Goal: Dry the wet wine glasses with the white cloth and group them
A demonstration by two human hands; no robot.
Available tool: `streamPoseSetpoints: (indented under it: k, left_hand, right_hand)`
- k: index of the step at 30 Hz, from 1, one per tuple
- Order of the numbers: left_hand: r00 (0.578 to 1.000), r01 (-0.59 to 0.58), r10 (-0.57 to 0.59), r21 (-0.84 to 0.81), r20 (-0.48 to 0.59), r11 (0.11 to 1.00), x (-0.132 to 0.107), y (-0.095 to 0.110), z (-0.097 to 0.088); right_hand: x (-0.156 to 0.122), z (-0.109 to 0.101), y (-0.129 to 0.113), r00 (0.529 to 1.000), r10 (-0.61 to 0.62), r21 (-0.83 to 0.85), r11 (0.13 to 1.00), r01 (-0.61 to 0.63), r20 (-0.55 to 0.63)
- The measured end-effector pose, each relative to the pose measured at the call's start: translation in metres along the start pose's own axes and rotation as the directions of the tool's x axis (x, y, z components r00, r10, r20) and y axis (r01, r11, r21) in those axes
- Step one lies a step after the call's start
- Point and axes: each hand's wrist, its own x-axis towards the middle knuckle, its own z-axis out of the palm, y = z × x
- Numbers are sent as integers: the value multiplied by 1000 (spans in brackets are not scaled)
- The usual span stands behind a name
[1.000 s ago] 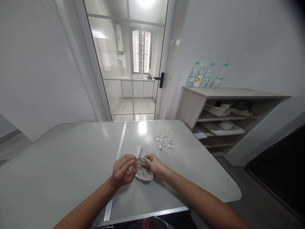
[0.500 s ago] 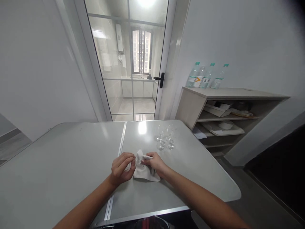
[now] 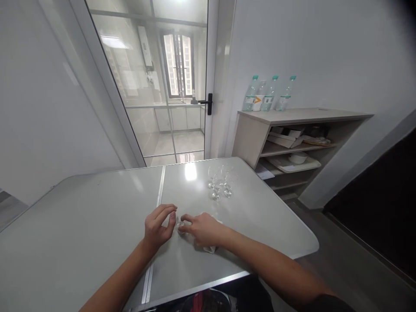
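Note:
A small clear stemmed glass [image 3: 180,224] is at the middle of the near table, low on the surface. My right hand [image 3: 204,229] reaches to it from the right, its thumb and forefinger closed about the glass. My left hand [image 3: 160,224] is just to the left of it, fingers curved and thumb apart, with no thing plainly held. The glass is partly hidden by my fingers and its outline is faint. A white cloth [image 3: 210,249] lies under my right hand, mostly covered by it.
Several clear stemmed glasses [image 3: 216,193] stand grouped farther back on the grey table [image 3: 107,225]. A metal seam [image 3: 160,186] crosses the tabletop. To the right, a shelf unit [image 3: 250,134] carries several plastic bottles [image 3: 268,97]. Behind the table is a glass door [image 3: 169,125].
The cloth has left the glass and lies beneath my right hand, which has moved left to the glass. My left hand has opened somewhat. The view has turned slightly right.

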Motion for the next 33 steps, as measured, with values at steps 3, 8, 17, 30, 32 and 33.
streamPoseSetpoints:
  k: [3, 8, 17, 30, 32, 33]
  left_hand:
    - [999, 23, -22, -27, 33, 999, 0, -1, 1]
    - [995, 56, -46, -111, 94, 992, 0, 0, 3]
    - [966, 254, -253, -22, 47, 967, 1, -8, 14]
    - [760, 95, -14, -89, 650, 992, -15, -16, 35]
    - [754, 93, -10, -92, 657, 991, -15, -16, 33]
    - [751, 93, -7, -96, 660, 991, -14, -16, 33]
  right_hand:
    - [0, 4, -9, 997, 73, -49, 996, -72, 4]
    - [0, 11, -16, 993, 113, -36, 993, -112, 20]
    - [5, 21, 4, 921, 386, -39, 922, -384, 56]
    - [17, 20, 51, 757, 649, -32, 757, -653, -76]
    - [17, 20, 54, 755, 650, -18, 757, -654, -82]
    - [17, 19, 54, 755, 651, -11, 757, -654, -83]
